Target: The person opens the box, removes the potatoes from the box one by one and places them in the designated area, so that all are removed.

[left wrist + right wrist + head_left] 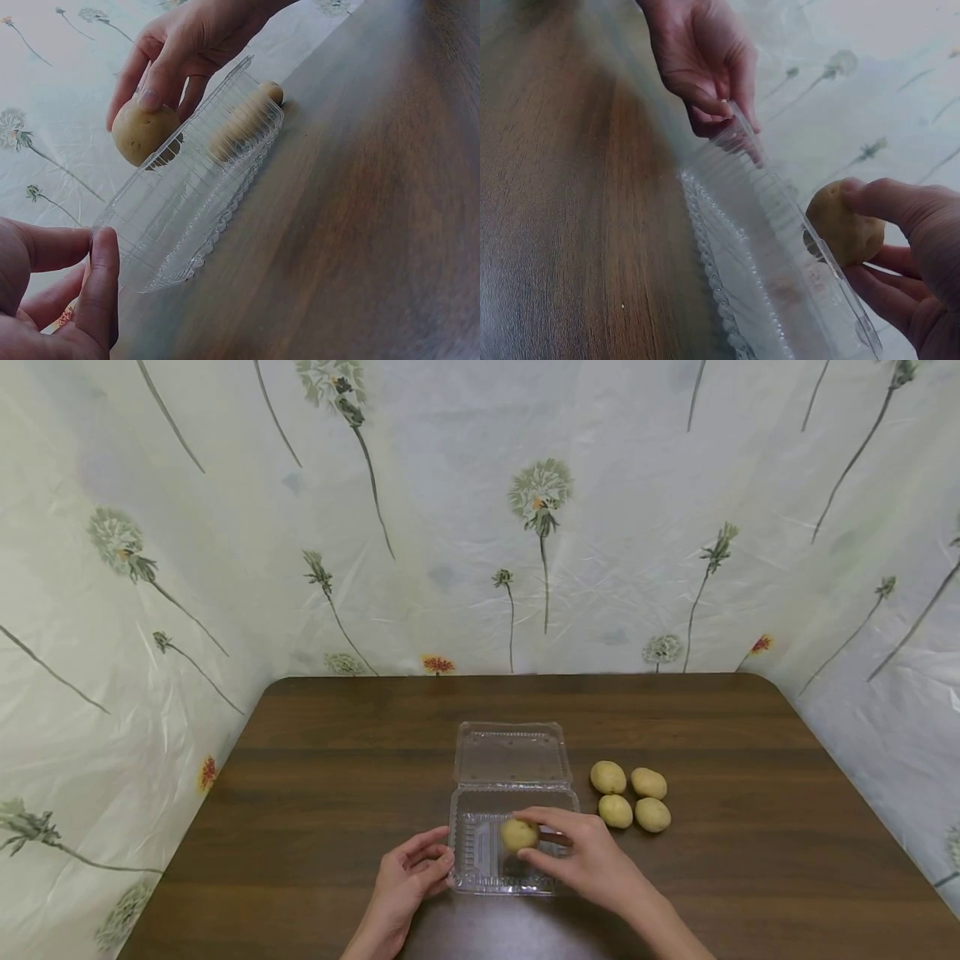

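A clear plastic clamshell container [470,883] sits on the table with its lid [512,756] folded back. My left hand [408,881] pinches the left rim of the base between thumb and fingers, seen closely in the left wrist view. In my right hand [592,860] a potato [519,835] is gripped between thumb and fingertips. It hangs over the base, near the rim in the right wrist view, where the potato [844,223] shows small dents. Nothing else is visible inside the base.
Several potatoes [615,811] lie in a cluster on the table, right of the container. The brown wooden table [337,760] reaches back to a wall covering [450,527] with a dandelion print.
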The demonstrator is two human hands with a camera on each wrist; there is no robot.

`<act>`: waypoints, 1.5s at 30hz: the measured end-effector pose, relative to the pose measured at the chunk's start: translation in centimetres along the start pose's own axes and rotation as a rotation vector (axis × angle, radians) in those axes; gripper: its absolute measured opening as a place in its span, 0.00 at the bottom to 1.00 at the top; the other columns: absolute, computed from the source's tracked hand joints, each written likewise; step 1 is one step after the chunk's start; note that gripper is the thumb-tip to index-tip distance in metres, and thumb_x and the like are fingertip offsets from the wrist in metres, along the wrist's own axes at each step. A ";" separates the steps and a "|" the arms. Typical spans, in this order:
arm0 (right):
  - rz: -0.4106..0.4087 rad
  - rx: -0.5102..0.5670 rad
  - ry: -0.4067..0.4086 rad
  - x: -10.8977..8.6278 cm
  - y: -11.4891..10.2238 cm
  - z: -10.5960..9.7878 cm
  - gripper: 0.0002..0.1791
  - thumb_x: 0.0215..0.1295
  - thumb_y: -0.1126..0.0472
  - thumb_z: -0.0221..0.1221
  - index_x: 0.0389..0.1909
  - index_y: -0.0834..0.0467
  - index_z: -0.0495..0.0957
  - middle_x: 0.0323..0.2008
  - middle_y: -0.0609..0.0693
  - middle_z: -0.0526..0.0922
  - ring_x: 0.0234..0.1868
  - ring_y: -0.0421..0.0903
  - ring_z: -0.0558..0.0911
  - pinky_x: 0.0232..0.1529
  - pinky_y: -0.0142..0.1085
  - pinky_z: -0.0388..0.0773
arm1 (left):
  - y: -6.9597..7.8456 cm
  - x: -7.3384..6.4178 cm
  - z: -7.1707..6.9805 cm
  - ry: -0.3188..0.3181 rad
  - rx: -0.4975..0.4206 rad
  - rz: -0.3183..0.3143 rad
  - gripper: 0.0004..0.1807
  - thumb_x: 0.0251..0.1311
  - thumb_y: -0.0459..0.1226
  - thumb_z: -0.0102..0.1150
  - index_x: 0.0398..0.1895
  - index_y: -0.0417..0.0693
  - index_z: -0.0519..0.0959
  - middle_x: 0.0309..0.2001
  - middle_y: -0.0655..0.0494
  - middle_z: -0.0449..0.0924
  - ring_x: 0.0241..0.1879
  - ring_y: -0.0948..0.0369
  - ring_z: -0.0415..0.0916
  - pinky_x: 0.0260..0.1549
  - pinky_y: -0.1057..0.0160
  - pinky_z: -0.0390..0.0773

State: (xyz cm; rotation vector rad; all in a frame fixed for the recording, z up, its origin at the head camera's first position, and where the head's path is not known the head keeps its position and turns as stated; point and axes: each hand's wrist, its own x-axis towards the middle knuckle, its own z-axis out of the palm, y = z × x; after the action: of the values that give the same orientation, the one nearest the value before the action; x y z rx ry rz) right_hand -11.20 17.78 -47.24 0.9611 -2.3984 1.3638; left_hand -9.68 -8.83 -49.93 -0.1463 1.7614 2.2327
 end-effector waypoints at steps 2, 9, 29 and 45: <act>0.017 0.008 0.009 -0.2 -0.1 -0.2 0.23 0.57 0.61 0.71 0.55 0.58 0.80 0.52 0.50 0.83 0.48 0.45 0.83 0.45 0.35 0.81 | 0.0 0.0 0.0 0.002 0.002 0.000 0.26 0.61 0.30 0.64 0.63 0.33 0.71 0.40 0.52 0.79 0.37 0.63 0.77 0.36 0.65 0.82; 0.056 0.032 0.033 -0.7 -0.1 -0.8 0.24 0.56 0.64 0.71 0.54 0.61 0.80 0.51 0.51 0.83 0.48 0.45 0.83 0.44 0.36 0.81 | 0.0 0.0 0.0 0.007 0.001 -0.001 0.26 0.61 0.29 0.64 0.63 0.33 0.71 0.40 0.52 0.79 0.36 0.63 0.77 0.36 0.64 0.82; 0.121 0.080 0.093 -1.4 -0.3 -1.9 0.24 0.53 0.68 0.71 0.53 0.61 0.80 0.46 0.53 0.85 0.43 0.49 0.85 0.42 0.37 0.82 | 0.3 -0.1 0.0 0.007 -0.012 -0.008 0.25 0.62 0.29 0.63 0.62 0.32 0.72 0.39 0.53 0.78 0.35 0.64 0.77 0.35 0.65 0.82; 0.163 0.053 0.166 -2.5 -0.9 -2.8 0.25 0.49 0.72 0.72 0.51 0.63 0.81 0.45 0.54 0.85 0.41 0.48 0.85 0.41 0.38 0.82 | 0.0 0.0 0.0 0.001 -0.004 -0.001 0.25 0.62 0.30 0.63 0.62 0.33 0.72 0.39 0.52 0.78 0.37 0.62 0.76 0.36 0.64 0.82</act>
State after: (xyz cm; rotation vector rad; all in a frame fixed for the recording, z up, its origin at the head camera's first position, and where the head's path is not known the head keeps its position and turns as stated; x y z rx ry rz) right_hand -9.09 20.88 -46.29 0.6475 -2.3688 1.5061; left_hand -9.71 -8.87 -49.93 -0.1490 1.7569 2.2360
